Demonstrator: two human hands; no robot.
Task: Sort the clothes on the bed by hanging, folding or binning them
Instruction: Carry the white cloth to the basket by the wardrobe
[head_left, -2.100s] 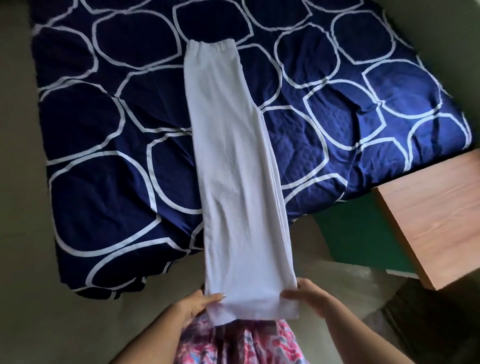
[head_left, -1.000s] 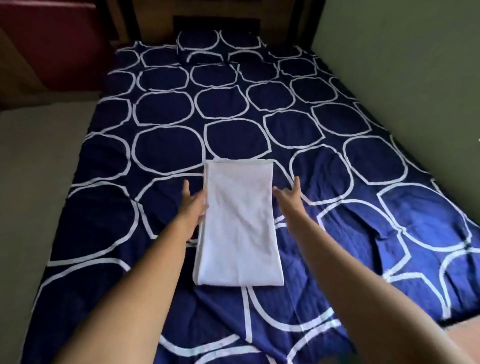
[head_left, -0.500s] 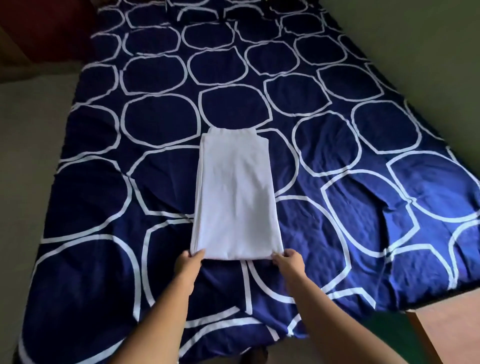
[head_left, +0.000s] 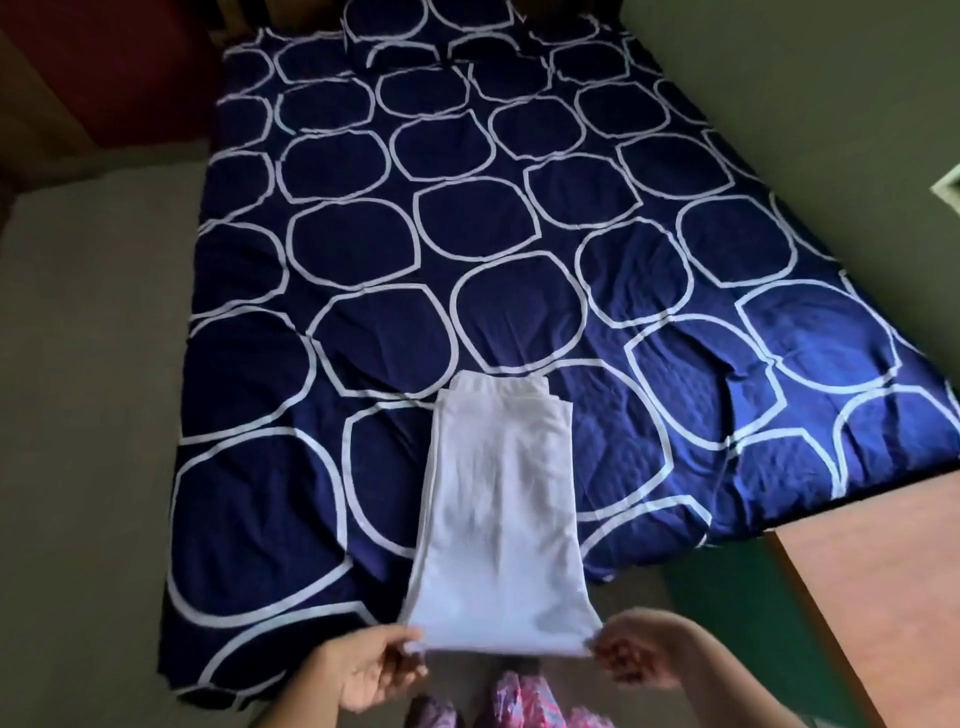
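Observation:
A white garment (head_left: 501, 509), folded in half lengthwise into a long strip, lies partly on the foot of the bed (head_left: 363, 291) and hangs out past its edge toward me. My left hand (head_left: 363, 670) pinches its near left corner. My right hand (head_left: 636, 654) pinches its near right corner. Both hands hold the near end lifted off the bed, while the far end rests on the navy cover with white rings.
A wooden table or cabinet (head_left: 878, 582) stands at the right of the bed's foot, with a green surface (head_left: 727, 613) beside it. A wall (head_left: 805, 93) runs along the bed's right side. Beige floor (head_left: 88, 415) lies on the left. Pink patterned clothing (head_left: 519, 701) is below my hands.
The long white garment was folded in half on the bed. Since then my hands took its near corners and pulled that end back off the bed toward me.

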